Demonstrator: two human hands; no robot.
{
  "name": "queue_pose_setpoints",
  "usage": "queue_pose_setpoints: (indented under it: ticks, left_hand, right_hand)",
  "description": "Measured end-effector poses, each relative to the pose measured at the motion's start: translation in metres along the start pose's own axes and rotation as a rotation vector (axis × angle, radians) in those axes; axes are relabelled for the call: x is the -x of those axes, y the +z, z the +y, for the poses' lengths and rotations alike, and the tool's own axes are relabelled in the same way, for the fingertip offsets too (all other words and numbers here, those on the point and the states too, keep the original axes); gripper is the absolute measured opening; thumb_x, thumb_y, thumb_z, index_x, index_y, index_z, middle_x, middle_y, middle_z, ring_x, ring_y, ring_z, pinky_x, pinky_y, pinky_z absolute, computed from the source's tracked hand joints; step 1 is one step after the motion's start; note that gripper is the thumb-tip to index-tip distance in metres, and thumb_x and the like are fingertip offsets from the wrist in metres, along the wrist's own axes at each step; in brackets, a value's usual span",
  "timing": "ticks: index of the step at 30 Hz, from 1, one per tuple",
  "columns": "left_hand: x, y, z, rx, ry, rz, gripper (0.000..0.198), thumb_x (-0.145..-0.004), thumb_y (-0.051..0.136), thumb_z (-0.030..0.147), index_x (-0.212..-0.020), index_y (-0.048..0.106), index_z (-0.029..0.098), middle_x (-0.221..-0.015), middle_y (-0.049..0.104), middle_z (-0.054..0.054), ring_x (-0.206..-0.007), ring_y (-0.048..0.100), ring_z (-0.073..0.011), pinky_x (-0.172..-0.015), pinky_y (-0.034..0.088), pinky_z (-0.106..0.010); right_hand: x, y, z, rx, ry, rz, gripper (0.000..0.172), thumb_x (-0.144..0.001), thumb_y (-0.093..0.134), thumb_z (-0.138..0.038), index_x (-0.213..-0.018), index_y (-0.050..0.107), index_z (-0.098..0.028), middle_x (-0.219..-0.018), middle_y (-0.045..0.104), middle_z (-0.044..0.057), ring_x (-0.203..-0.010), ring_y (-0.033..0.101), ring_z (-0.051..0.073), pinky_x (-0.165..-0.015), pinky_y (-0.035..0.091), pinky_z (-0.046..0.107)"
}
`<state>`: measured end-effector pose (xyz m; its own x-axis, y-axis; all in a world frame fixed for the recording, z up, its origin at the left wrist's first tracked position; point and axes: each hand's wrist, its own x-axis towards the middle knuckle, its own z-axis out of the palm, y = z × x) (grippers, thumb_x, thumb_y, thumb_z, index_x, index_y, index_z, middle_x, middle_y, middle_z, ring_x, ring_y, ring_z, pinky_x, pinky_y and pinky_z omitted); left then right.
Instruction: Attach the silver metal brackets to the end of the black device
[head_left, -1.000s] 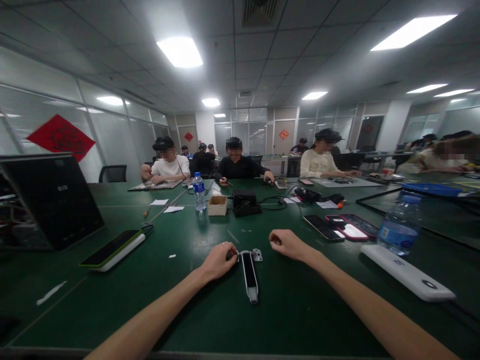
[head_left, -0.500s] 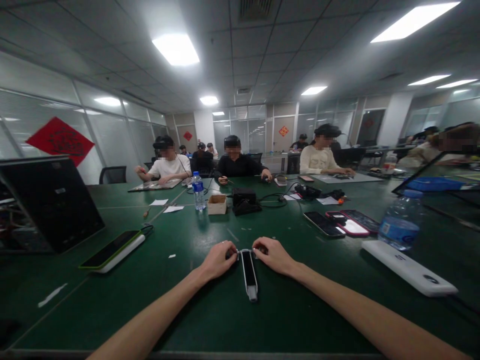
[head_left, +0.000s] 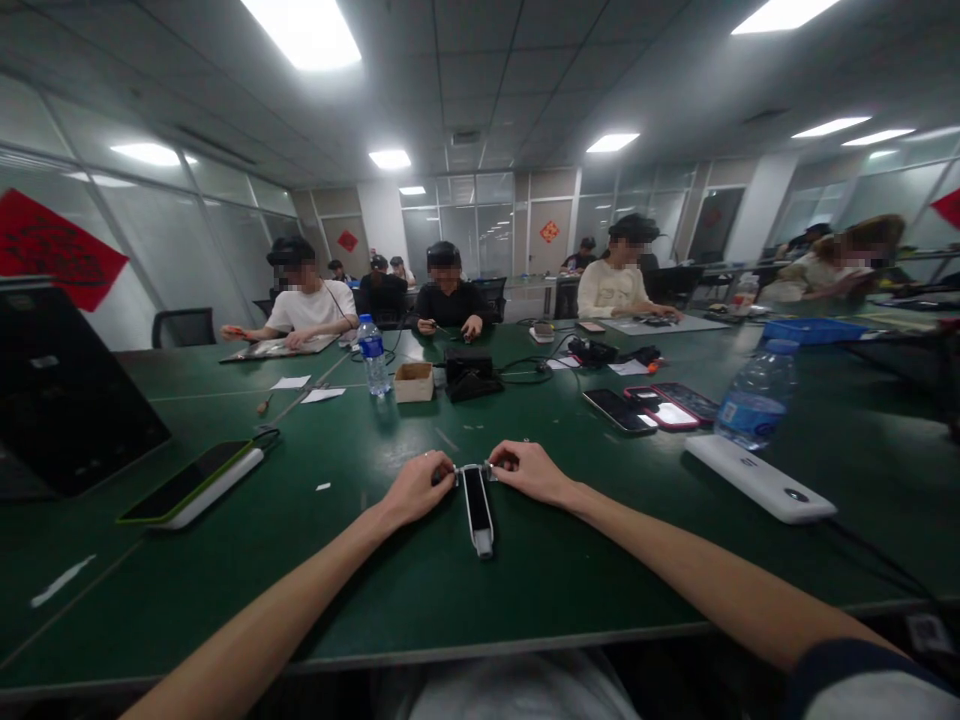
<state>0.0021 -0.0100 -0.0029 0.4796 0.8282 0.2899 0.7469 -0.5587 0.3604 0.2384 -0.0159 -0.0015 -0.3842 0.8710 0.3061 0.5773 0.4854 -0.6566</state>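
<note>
Bar: a slim white bar (head_left: 477,525) with a black face lies flat, its length pointing towards me, and a small metal bracket (head_left: 471,470) sits across its far end.

Place: it rests on the green worktop (head_left: 225,590), close to the near edge and about midway along what I can see of that edge.

Handling: I judge it light and stiff, though the smooth face may slip. The thin metal could bend, so the bar's long sides look like the safer hold.

Left hand (head_left: 414,490): it comes in from the left of the bar, curled over the bracket's left side.

Right hand (head_left: 529,472): it mirrors the left hand from the other side, with the knuckles raised.

Grip: my hands are together at the bracket, with my fingertips (head_left: 444,467) closed against it from both sides. I cannot tell how hard they press.

Arms: my bare forearms (head_left: 262,590) reach in from the lower corners, angled towards the bar, with the wrists low over the worktop.

Nearby: a white power bank (head_left: 759,480) lies to my right beyond the bar, with a plastic water bottle (head_left: 756,397) just past it. Two phones (head_left: 615,410) lie further ahead, and a small cardboard box (head_left: 414,382) sits well ahead.
</note>
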Motion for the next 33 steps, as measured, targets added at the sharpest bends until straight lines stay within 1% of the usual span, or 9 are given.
queue_pose_setpoints:
  ticks: [5,10,17,20,26,30,33]
  left_hand:
    - [-0.0005,0.0003,0.0004,-0.004,-0.007,0.002,0.011,-0.083,0.054,0.022,-0.087,0.063,0.017,-0.079,0.065,-0.003,-0.072,0.059,-0.0171,-0.064,0.043,-0.026]
    - [0.001,-0.0019,0.0026,0.015,-0.009,-0.001,0.011,-0.083,0.053,0.023,-0.084,0.063,0.017,-0.078,0.064,-0.003,-0.07,0.058,-0.0168,-0.063,0.043,-0.026]
    - [0.0016,0.0014,-0.0039,0.065,-0.017,-0.002,0.016,-0.085,0.052,0.028,-0.088,0.063,0.017,-0.081,0.064,-0.003,-0.072,0.058,-0.0176,-0.064,0.044,-0.027]
    - [0.0012,0.0026,-0.005,0.059,-0.015,0.004,0.014,-0.084,0.052,0.026,-0.086,0.063,0.017,-0.081,0.064,-0.003,-0.072,0.058,-0.0176,-0.066,0.044,-0.028]
    - [0.0021,0.0021,-0.004,0.071,-0.02,0.004,0.015,-0.085,0.052,0.027,-0.087,0.063,0.017,-0.081,0.064,-0.003,-0.071,0.058,-0.017,-0.064,0.044,-0.027]
    - [0.0023,0.0011,-0.0026,0.053,-0.014,0.009,0.015,-0.084,0.052,0.026,-0.087,0.063,0.017,-0.08,0.064,-0.003,-0.071,0.057,-0.017,-0.065,0.044,-0.027]
    - [0.0019,0.0001,-0.001,0.046,-0.017,0.0,0.014,-0.084,0.052,0.024,-0.087,0.063,0.017,-0.081,0.064,-0.004,-0.072,0.058,-0.0171,-0.066,0.044,-0.027]
  right_hand:
    - [-0.0007,0.0013,0.0014,0.019,-0.026,0.006,0.016,-0.08,0.062,-0.025,-0.091,0.069,-0.016,-0.08,0.066,0.002,-0.069,0.056,0.013,-0.063,0.042,0.024]
    - [-0.0011,0.0021,-0.0002,0.065,-0.052,0.021,0.013,-0.081,0.061,-0.022,-0.09,0.069,-0.016,-0.087,0.067,0.004,-0.076,0.057,0.015,-0.068,0.044,0.027]
    - [-0.0014,0.0032,-0.0039,0.105,-0.05,0.02,0.011,-0.083,0.059,-0.02,-0.09,0.067,-0.017,-0.089,0.064,0.004,-0.08,0.057,0.016,-0.073,0.045,0.028]
    - [-0.0008,0.003,-0.005,0.118,-0.052,0.018,0.012,-0.086,0.056,-0.021,-0.09,0.067,-0.016,-0.088,0.063,0.005,-0.082,0.057,0.016,-0.075,0.045,0.029]
    - [-0.001,0.0029,-0.0054,0.13,-0.047,-0.014,0.018,-0.091,0.051,-0.024,-0.091,0.067,-0.016,-0.091,0.063,0.007,-0.086,0.057,0.018,-0.077,0.045,0.03]
    - [-0.0012,0.0031,-0.0059,0.111,-0.031,-0.004,0.016,-0.09,0.052,-0.024,-0.094,0.065,-0.017,-0.092,0.063,0.006,-0.082,0.057,0.016,-0.073,0.046,0.028]
    - [-0.0014,0.0034,-0.0045,0.116,-0.034,-0.003,0.016,-0.09,0.052,-0.024,-0.092,0.065,-0.016,-0.089,0.062,0.006,-0.081,0.057,0.016,-0.071,0.045,0.028]
